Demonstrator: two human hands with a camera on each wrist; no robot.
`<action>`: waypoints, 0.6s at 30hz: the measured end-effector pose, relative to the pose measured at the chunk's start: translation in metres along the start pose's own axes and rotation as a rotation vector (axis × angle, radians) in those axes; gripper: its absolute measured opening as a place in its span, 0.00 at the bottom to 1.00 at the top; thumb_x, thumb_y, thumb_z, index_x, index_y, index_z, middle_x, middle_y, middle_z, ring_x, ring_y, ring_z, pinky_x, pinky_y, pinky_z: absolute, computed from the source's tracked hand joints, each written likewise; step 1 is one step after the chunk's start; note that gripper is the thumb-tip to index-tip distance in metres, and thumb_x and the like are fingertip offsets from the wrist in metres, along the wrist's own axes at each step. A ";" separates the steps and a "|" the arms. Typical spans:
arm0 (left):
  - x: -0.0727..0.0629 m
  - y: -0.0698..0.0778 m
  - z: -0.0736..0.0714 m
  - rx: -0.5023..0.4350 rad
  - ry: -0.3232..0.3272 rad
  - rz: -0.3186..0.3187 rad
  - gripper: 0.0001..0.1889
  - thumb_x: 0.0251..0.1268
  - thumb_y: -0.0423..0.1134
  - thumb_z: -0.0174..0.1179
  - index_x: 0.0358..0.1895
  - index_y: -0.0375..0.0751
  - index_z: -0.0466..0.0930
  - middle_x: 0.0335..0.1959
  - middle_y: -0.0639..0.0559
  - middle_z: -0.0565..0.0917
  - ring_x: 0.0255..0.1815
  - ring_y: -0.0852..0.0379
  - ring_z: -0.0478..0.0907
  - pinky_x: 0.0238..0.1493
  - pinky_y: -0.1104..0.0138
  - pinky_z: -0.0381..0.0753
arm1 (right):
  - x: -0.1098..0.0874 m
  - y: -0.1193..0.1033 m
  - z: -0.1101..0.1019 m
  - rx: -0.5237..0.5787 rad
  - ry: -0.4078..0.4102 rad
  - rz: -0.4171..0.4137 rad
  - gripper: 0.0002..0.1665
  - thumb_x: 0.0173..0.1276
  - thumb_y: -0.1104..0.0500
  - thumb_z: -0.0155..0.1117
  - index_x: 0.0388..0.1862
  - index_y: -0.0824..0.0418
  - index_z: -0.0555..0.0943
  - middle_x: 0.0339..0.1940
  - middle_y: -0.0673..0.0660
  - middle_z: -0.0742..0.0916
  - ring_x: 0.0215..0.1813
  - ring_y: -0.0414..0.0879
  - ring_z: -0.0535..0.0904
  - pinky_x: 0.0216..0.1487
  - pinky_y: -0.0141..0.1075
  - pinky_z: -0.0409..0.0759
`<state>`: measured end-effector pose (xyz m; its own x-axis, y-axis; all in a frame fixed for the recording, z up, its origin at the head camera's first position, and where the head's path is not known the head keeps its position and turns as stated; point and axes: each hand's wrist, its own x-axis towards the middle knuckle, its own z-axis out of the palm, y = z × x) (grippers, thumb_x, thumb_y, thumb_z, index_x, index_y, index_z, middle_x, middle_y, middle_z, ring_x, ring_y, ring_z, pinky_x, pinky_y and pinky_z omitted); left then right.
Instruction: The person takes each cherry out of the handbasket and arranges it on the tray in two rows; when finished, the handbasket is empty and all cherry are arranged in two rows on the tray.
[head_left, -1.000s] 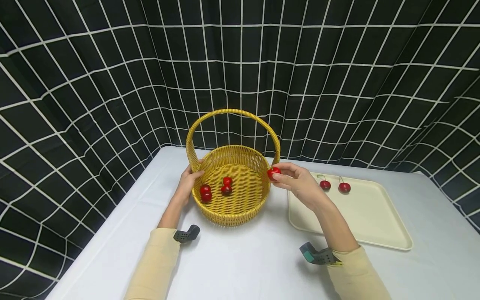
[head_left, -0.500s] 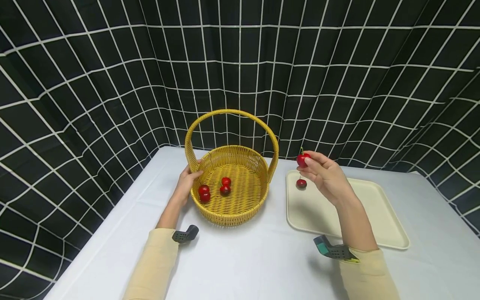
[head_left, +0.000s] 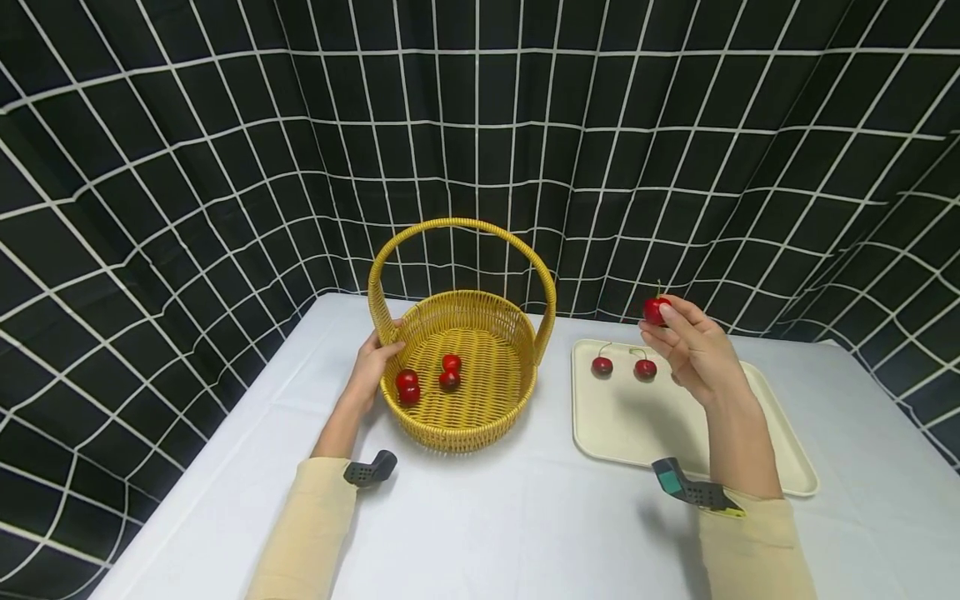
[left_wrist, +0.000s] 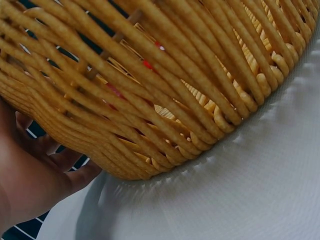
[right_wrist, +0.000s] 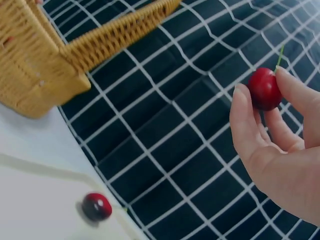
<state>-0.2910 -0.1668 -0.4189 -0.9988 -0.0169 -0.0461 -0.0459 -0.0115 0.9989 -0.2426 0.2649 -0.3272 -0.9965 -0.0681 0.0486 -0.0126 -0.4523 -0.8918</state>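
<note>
My right hand [head_left: 697, 350] pinches a red cherry [right_wrist: 265, 89] by its sides, stem up, above the cream tray [head_left: 622, 433]. On the tray's far left part lie two more cherries, a left one [head_left: 602, 367] and a right one [head_left: 645, 369], both with stems. At the left side of the yellow wicker basket [head_left: 465, 433], my left hand [head_left: 369, 367] grips the rim near the handle's foot, thumb over the edge. Several cherries [head_left: 408, 387] lie inside the basket, on its left half. The left wrist view shows the left hand [left_wrist: 40, 175] against the weave.
A white cloth covers the table [head_left: 480, 525]. The basket's tall arched handle [head_left: 461, 222] stands upright over it. Behind and at both sides hangs a black curtain [head_left: 480, 150] with a white grid.
My right hand has moved from the basket's right edge rightward over the tray, with the cherry still pinched. The left hand has stayed on the basket, which has hardly moved.
</note>
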 end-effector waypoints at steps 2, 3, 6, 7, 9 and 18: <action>0.000 0.000 0.000 0.000 -0.002 0.001 0.26 0.70 0.34 0.48 0.71 0.42 0.60 0.72 0.44 0.59 0.71 0.49 0.54 0.70 0.54 0.49 | 0.000 -0.001 -0.006 -0.012 0.045 0.029 0.18 0.66 0.58 0.64 0.54 0.54 0.73 0.43 0.49 0.85 0.42 0.43 0.84 0.50 0.31 0.67; 0.000 0.000 0.000 -0.001 -0.003 0.001 0.26 0.70 0.34 0.48 0.71 0.42 0.60 0.72 0.44 0.59 0.71 0.49 0.54 0.71 0.54 0.49 | 0.001 -0.002 -0.009 -0.012 0.062 0.034 0.18 0.66 0.58 0.64 0.54 0.54 0.73 0.43 0.49 0.86 0.42 0.43 0.84 0.49 0.32 0.67; 0.000 -0.001 0.000 -0.005 -0.004 0.004 0.26 0.70 0.34 0.48 0.71 0.42 0.60 0.72 0.44 0.59 0.71 0.49 0.54 0.70 0.55 0.49 | 0.003 -0.001 -0.019 0.024 0.103 0.027 0.16 0.64 0.60 0.65 0.51 0.54 0.76 0.44 0.50 0.84 0.43 0.44 0.84 0.48 0.29 0.77; 0.000 -0.001 0.000 -0.005 -0.005 0.004 0.26 0.70 0.34 0.48 0.71 0.42 0.60 0.72 0.44 0.59 0.71 0.49 0.54 0.70 0.55 0.49 | 0.003 0.000 -0.022 0.048 0.115 0.022 0.16 0.64 0.61 0.65 0.51 0.55 0.76 0.45 0.50 0.84 0.43 0.45 0.83 0.48 0.29 0.78; 0.000 -0.001 0.001 -0.008 -0.006 0.007 0.26 0.70 0.34 0.48 0.71 0.42 0.60 0.71 0.44 0.59 0.71 0.49 0.55 0.70 0.55 0.49 | 0.004 0.001 -0.030 0.077 0.140 0.014 0.18 0.63 0.62 0.66 0.52 0.56 0.76 0.46 0.51 0.82 0.43 0.46 0.84 0.43 0.34 0.81; 0.001 -0.001 0.000 -0.010 -0.005 0.017 0.26 0.70 0.34 0.48 0.70 0.41 0.60 0.71 0.44 0.59 0.71 0.49 0.54 0.70 0.55 0.49 | 0.007 0.001 -0.059 0.209 0.298 0.053 0.28 0.61 0.62 0.68 0.58 0.51 0.69 0.51 0.51 0.75 0.40 0.45 0.83 0.44 0.33 0.81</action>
<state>-0.2915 -0.1666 -0.4204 -0.9995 -0.0118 -0.0295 -0.0292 -0.0214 0.9993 -0.2549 0.3166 -0.3548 -0.9760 0.1520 -0.1560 0.0263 -0.6288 -0.7771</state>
